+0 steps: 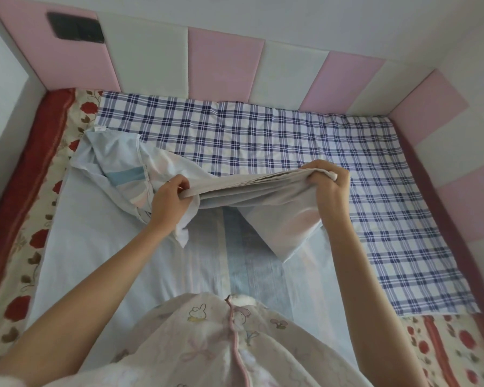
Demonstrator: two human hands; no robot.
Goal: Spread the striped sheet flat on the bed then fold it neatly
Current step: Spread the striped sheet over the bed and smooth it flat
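The striped sheet [101,241], pale blue with pink and darker blue bands, lies over the left and middle of the bed. Part of it is gathered in layered folds and lifted above the bed. My left hand [169,201] grips the left end of that gathered edge, fingers curled round the cloth. My right hand [329,188] grips the right end, holding it a little higher. The edge is stretched taut between both hands. A loose flap hangs down below each hand, and a corner of the sheet is turned back at the far left.
A blue and white checked cloth [305,152] covers the far and right part of the bed. A floral cover with red roses [20,241] shows along the left edge and near right corner. Pink and white padded panels [224,60] line the walls behind and right.
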